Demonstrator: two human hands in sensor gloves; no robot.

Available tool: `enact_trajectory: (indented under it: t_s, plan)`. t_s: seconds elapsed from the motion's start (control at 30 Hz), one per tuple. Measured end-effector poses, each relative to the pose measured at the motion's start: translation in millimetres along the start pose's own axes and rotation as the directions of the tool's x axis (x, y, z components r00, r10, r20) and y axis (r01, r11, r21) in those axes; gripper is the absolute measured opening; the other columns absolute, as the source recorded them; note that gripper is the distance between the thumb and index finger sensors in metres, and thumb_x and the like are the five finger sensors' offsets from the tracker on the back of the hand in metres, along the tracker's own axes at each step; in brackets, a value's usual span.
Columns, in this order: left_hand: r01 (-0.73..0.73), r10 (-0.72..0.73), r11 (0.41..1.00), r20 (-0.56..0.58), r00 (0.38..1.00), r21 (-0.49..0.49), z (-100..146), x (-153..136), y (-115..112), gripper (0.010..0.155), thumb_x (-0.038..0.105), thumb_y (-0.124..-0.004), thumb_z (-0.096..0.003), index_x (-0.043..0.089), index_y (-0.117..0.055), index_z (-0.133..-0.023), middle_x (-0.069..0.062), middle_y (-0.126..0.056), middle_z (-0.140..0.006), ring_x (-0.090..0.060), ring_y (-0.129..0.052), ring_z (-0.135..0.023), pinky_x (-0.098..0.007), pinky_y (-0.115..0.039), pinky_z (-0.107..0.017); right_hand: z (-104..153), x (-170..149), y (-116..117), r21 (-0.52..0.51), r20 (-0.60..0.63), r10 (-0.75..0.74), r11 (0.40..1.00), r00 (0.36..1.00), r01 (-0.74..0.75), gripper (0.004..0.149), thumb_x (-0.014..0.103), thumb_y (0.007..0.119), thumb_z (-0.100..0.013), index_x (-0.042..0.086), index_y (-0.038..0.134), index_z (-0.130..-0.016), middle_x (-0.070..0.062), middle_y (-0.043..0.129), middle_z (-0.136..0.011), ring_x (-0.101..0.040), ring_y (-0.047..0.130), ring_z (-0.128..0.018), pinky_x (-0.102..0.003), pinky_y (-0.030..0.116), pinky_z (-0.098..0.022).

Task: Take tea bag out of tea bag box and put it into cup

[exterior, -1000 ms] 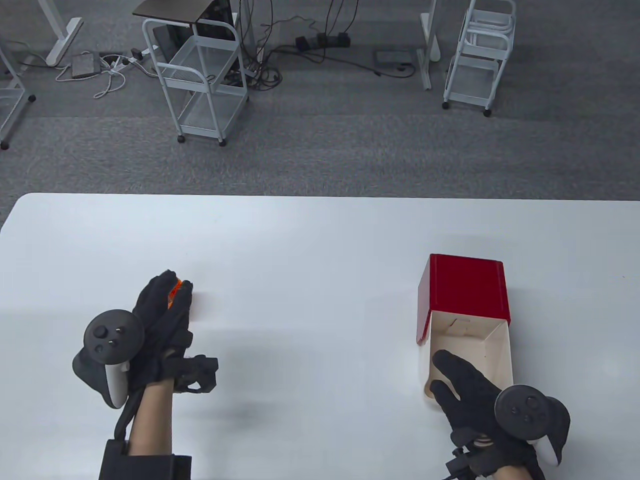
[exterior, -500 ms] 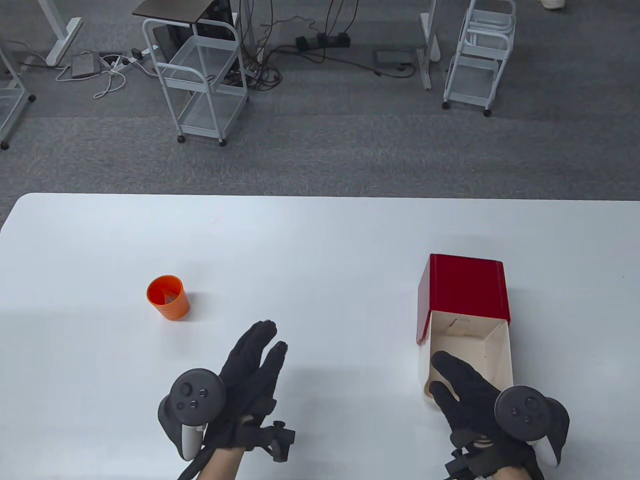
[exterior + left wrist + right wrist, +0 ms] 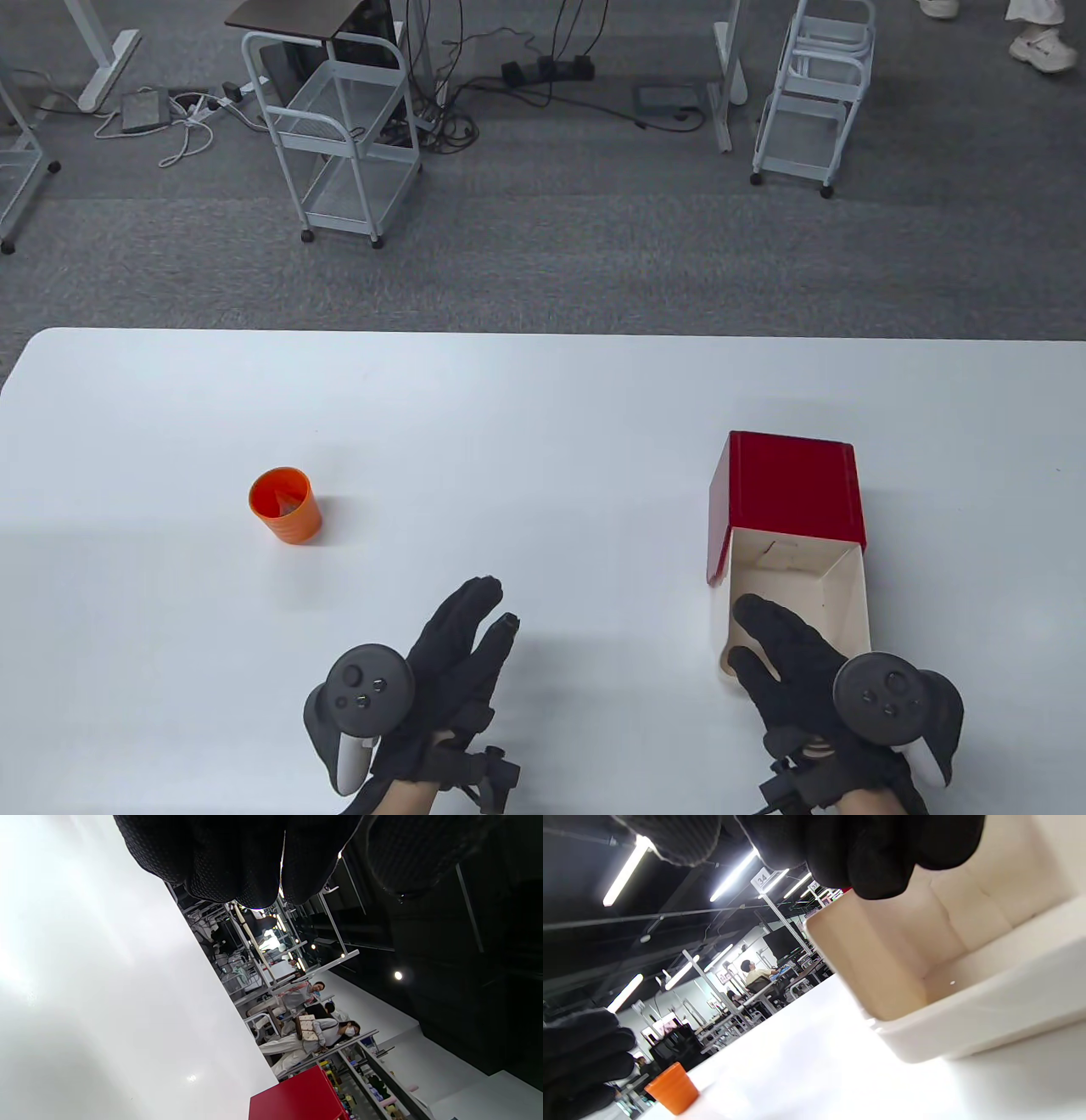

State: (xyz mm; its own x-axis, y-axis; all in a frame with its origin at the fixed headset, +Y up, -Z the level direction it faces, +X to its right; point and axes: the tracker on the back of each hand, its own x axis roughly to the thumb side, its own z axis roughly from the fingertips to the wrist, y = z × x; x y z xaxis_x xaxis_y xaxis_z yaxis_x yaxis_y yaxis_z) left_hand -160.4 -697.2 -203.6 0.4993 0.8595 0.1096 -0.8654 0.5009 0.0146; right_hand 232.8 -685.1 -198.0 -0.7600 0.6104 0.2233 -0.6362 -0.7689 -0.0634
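Observation:
The orange cup stands upright on the left of the white table, with a small pale shape inside it. It also shows in the right wrist view. The tea bag box is a red sleeve with its white inner tray pulled toward me; the visible part of the tray looks bare. My left hand hovers near the front middle, fingers stretched out, holding nothing. My right hand rests on the tray's near left corner, fingers over the rim, thumb apart.
Beyond the table's far edge are two white wire trolleys, cables and desk legs on grey carpet. The red sleeve shows low in the left wrist view.
My left hand has left the cup and drawn back right toward the front middle, leaving the cup uncovered. The right hand and the box have not moved.

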Motion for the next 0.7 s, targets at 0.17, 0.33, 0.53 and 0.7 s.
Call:
enact_trajectory:
  t_s: [0.17,0.33,0.53,0.7]
  plan:
    - [-0.019,0.019,1.0,-0.003,1.0,-0.002,1,-2,0,0.064,0.061,-0.068,-0.0504,0.026,-0.072,-0.104,-0.009,-0.073,-0.114,-0.035,-0.075,-0.1,-0.05,-0.066,-0.072,-11,11,-4,0.073,0.062,0.321,0.943,0.945,-0.325,0.061,0.046,0.075,-0.047,0.014,0.065,-0.098,-0.023,0.068,-0.101,-0.05,0.076,-0.083,-0.06,0.065,-0.062]
    - [-0.014,0.014,1.0,-0.002,1.0,0.003,1,-3,3,0.064,0.06,-0.068,-0.0503,0.026,-0.073,-0.104,-0.009,-0.074,-0.113,-0.036,-0.076,-0.1,-0.05,-0.067,-0.072,-14,13,3,0.158,0.16,0.624,0.748,0.765,-0.644,0.062,0.048,0.076,-0.046,0.017,0.064,-0.098,-0.021,0.066,-0.103,-0.049,0.075,-0.085,-0.059,0.064,-0.065]
    - [-0.004,0.004,1.0,-0.009,1.0,-0.003,0,-6,3,0.063,0.06,-0.068,-0.0503,0.026,-0.073,-0.103,-0.009,-0.074,-0.113,-0.036,-0.076,-0.1,-0.05,-0.067,-0.072,-7,2,29,0.209,0.227,0.721,0.621,0.655,-0.755,0.063,0.049,0.077,-0.045,0.017,0.065,-0.097,-0.021,0.067,-0.102,-0.048,0.075,-0.085,-0.058,0.064,-0.065]
    - [-0.005,0.005,1.0,-0.011,1.0,0.0,0,-6,4,0.063,0.06,-0.068,-0.0502,0.026,-0.073,-0.103,-0.009,-0.074,-0.113,-0.036,-0.076,-0.1,-0.05,-0.067,-0.072,-7,-3,42,0.213,0.253,0.748,0.575,0.613,-0.79,0.059,0.047,0.076,-0.045,0.018,0.067,-0.096,-0.018,0.072,-0.099,-0.046,0.079,-0.082,-0.057,0.065,-0.064]
